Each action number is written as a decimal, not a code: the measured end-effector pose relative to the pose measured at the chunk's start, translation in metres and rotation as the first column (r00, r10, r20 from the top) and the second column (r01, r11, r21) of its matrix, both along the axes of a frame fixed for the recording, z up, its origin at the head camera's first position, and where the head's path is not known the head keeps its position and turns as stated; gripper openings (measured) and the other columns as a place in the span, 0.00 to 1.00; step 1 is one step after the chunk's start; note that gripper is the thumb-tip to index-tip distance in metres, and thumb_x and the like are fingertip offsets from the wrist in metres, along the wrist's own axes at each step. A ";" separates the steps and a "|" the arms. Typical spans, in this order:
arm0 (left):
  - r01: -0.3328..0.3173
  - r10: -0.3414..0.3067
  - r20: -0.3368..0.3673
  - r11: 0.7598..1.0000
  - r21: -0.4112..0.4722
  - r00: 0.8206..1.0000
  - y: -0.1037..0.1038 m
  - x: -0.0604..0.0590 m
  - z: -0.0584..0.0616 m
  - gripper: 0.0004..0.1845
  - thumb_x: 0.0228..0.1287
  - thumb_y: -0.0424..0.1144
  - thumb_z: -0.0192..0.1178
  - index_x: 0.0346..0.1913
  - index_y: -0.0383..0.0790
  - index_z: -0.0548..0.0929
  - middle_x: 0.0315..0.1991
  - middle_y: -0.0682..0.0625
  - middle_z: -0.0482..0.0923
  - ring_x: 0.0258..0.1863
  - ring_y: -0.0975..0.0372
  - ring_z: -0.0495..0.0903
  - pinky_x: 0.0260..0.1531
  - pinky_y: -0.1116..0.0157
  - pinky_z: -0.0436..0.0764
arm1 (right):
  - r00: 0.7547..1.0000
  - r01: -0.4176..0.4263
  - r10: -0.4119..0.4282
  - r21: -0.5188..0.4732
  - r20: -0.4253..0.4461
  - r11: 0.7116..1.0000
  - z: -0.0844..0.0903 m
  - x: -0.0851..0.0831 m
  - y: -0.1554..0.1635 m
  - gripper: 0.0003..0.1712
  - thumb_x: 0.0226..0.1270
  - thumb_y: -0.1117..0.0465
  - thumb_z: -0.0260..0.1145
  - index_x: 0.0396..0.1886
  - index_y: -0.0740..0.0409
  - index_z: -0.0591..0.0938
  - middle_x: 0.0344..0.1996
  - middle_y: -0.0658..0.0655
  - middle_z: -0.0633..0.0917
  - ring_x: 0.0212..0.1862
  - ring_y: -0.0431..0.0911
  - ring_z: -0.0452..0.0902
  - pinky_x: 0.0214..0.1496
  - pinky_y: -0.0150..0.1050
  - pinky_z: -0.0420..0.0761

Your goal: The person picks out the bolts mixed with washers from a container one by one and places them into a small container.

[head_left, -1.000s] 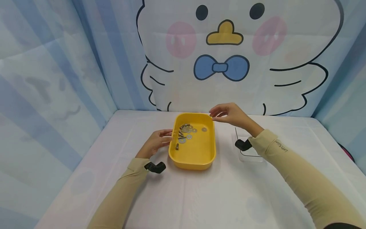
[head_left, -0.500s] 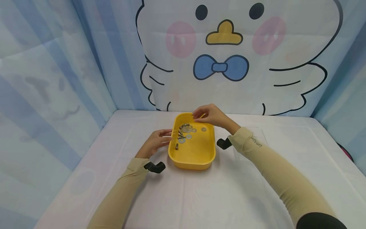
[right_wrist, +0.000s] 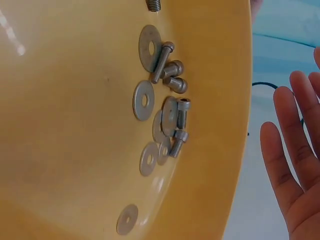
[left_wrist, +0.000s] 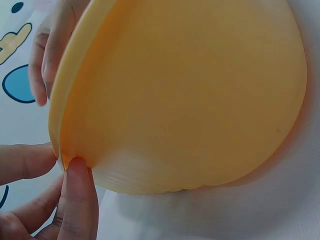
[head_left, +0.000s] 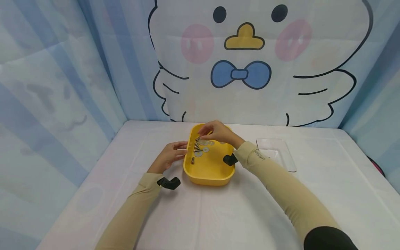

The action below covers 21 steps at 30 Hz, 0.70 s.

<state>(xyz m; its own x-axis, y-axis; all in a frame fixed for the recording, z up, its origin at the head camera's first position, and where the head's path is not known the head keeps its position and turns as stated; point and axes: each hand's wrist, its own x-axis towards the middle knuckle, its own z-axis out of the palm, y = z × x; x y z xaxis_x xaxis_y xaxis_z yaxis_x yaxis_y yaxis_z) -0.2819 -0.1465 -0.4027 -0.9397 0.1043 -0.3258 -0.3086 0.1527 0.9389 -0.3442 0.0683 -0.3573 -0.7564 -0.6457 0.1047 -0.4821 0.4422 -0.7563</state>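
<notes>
A yellow tray point(head_left: 215, 173) sits mid-table with several steel bolts and washers point(head_left: 200, 146) heaped at its far left. In the right wrist view the bolts and washers point(right_wrist: 167, 107) lie against the tray's inner wall point(right_wrist: 65, 125). My right hand point(head_left: 202, 133) hovers just above that heap, and its fingers point(right_wrist: 292, 150) are straight and hold nothing. My left hand point(head_left: 184, 147) lightly pinches the tray's left rim. In the left wrist view my thumb and a finger point(left_wrist: 75, 192) meet at the rim of the tray point(left_wrist: 190, 95).
A clear plastic tray point(head_left: 276, 152) lies on the white table point(head_left: 218, 215) to the right of the yellow one. Printed curtains close in the back and both sides.
My right hand has swung left from the tray's far right corner to above the bolts and washers, uncovering the clear tray. The left hand has stayed on the rim.
</notes>
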 end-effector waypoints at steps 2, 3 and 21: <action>-0.001 0.001 -0.003 1.000 0.000 1.000 0.000 0.000 0.000 0.27 0.64 0.28 0.55 0.66 0.37 0.67 0.63 0.40 0.68 0.61 0.51 0.71 0.63 0.57 0.73 | 1.000 0.001 -0.001 0.020 0.008 1.000 -0.003 -0.001 -0.004 0.16 0.59 0.64 0.68 0.46 0.67 0.82 0.42 0.62 0.86 0.44 0.50 0.82 0.49 0.39 0.84; -0.003 0.003 -0.002 1.000 0.002 1.000 0.000 0.000 0.000 0.27 0.64 0.27 0.56 0.66 0.37 0.67 0.63 0.41 0.68 0.61 0.52 0.71 0.63 0.57 0.73 | 1.000 0.000 0.000 0.031 0.010 1.000 -0.004 -0.003 -0.005 0.16 0.59 0.64 0.68 0.46 0.66 0.82 0.42 0.61 0.86 0.44 0.49 0.82 0.49 0.38 0.84; -0.006 0.006 0.005 1.000 -0.001 1.000 -0.001 -0.002 -0.001 0.27 0.64 0.28 0.56 0.66 0.37 0.67 0.62 0.41 0.69 0.61 0.52 0.71 0.63 0.56 0.73 | 0.997 -0.007 -0.004 0.130 0.078 0.991 -0.028 -0.014 -0.017 0.08 0.57 0.67 0.68 0.37 0.64 0.84 0.38 0.60 0.87 0.39 0.45 0.83 0.47 0.35 0.84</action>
